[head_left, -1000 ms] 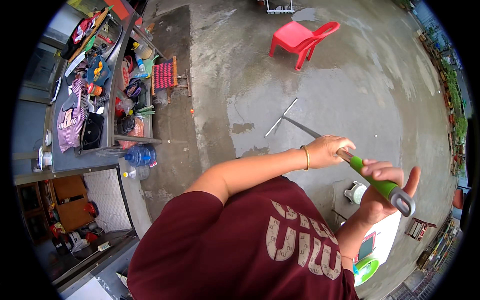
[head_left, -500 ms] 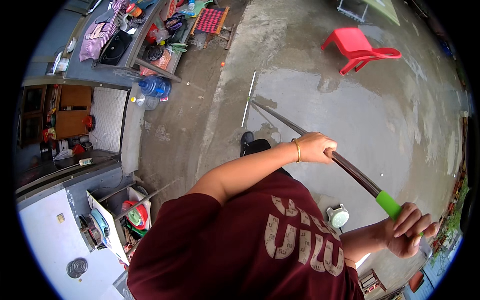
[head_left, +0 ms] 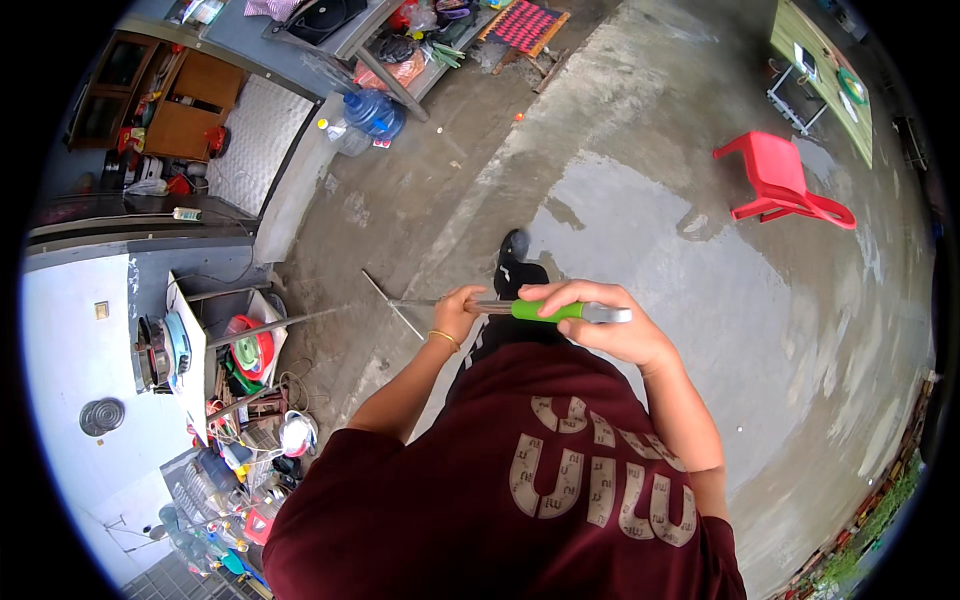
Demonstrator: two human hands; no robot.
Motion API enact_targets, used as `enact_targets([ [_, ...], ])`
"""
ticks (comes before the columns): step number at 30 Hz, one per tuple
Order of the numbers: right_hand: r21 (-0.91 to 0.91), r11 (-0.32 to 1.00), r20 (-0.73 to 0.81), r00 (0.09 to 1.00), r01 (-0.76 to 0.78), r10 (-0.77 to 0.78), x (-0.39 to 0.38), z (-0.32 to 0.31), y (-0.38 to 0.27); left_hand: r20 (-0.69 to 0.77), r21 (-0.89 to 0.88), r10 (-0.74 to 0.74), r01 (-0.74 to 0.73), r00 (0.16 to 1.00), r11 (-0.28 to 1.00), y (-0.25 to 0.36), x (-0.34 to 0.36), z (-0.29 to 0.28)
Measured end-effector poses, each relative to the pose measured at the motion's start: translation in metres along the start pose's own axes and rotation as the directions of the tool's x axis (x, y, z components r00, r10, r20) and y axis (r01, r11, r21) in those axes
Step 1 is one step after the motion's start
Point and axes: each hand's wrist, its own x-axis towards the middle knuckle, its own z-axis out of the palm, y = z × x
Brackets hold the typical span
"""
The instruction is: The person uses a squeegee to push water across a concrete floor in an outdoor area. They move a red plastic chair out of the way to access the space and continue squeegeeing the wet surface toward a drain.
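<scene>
My left hand [head_left: 457, 311] is closed on the metal pole of a squeegee [head_left: 405, 320], whose thin white blade rests on the concrete at the left of my body. My right hand [head_left: 600, 325] grips the green handle [head_left: 535, 309] at the pole's top end, near its grey tip, with my fingers curled over it. The pole lies almost crosswise in front of my maroon shirt, and my dark shoe [head_left: 511, 250] shows just beyond it.
A red plastic chair [head_left: 775, 168] and a pale green table [head_left: 830, 90] stand at the upper right. Water jugs [head_left: 372, 116], a cluttered metal bench [head_left: 432, 85] and a woven stool [head_left: 523, 30] are at the upper left. Basins [head_left: 250, 350] and piled items line the left.
The squeegee has swung from ahead of me to my left, and my hands now sit closer together across my body. The view has turned, moving the chair and bench rightward in the picture.
</scene>
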Motion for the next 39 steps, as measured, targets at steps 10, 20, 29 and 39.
enact_targets([
  [10,-0.276,0.923,-0.223,0.916,0.270,-0.335,0.051,-0.020,-0.051,-0.021,-0.107,0.156,-0.157,0.988,0.982,0.052,0.121,-0.001],
  [20,-0.685,0.685,-0.386,0.674,0.249,-0.630,0.087,-0.011,-0.158,0.270,-0.205,0.491,-0.449,0.828,0.870,0.189,0.261,-0.021],
  [29,-0.550,0.801,-0.410,0.759,0.237,-0.506,0.163,0.008,-0.130,0.274,-0.123,0.426,-0.408,0.862,0.905,0.094,0.298,-0.109],
  [39,-0.479,0.857,-0.252,0.906,0.190,-0.341,0.217,-0.012,-0.092,0.255,-0.048,0.422,-0.425,0.870,0.904,0.015,0.305,-0.117],
])
